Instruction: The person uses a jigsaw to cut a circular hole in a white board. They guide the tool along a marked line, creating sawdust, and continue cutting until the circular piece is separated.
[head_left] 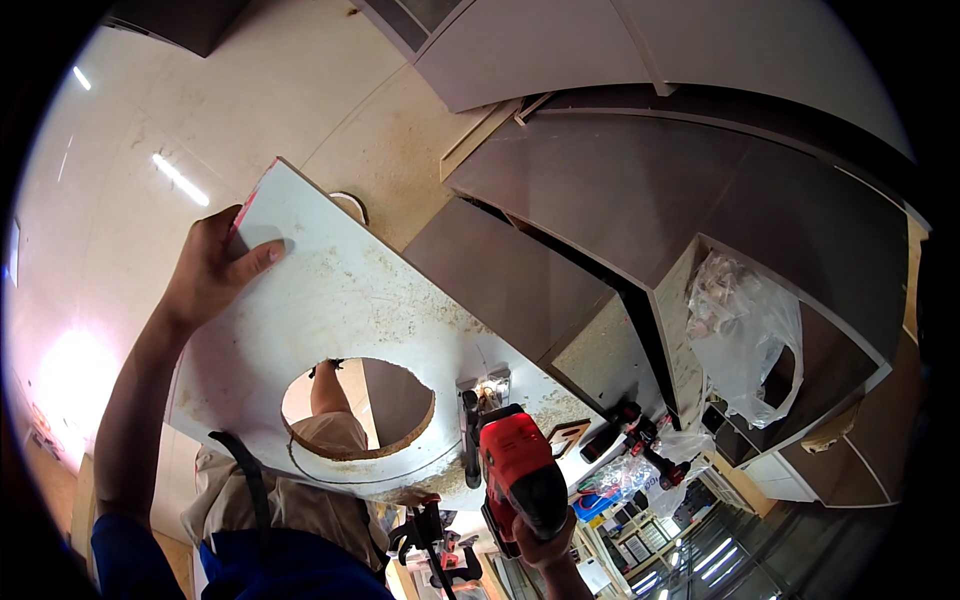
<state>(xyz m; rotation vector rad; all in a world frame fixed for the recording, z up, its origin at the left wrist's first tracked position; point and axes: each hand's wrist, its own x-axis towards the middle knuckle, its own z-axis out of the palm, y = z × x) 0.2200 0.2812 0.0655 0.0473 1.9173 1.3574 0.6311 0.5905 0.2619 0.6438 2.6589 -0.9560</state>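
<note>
A white board (330, 260), speckled with sawdust, lies across in front of me with a large oval hole (432, 410) cut through it. My left hand (222, 268) grips the board's far-left edge, thumb on top and fingers around the side. In my right hand (545, 545) is a red and black jigsaw (520, 465), held by its body. Its metal base rests on or just over the board, right of the hole; the blade is hidden. A dark curved line is visible on the board below the hole. Through the opening my bare leg and beige shorts show.
Grey-brown panels (620, 190) stand close along the right. A clear plastic bag (745, 325) hangs over a panel edge. Beyond the jigsaw is a red and black power drill (650, 450). A black clamp (428, 535) sits at the board's near edge. Pale floor (240, 110) stretches away at the left.
</note>
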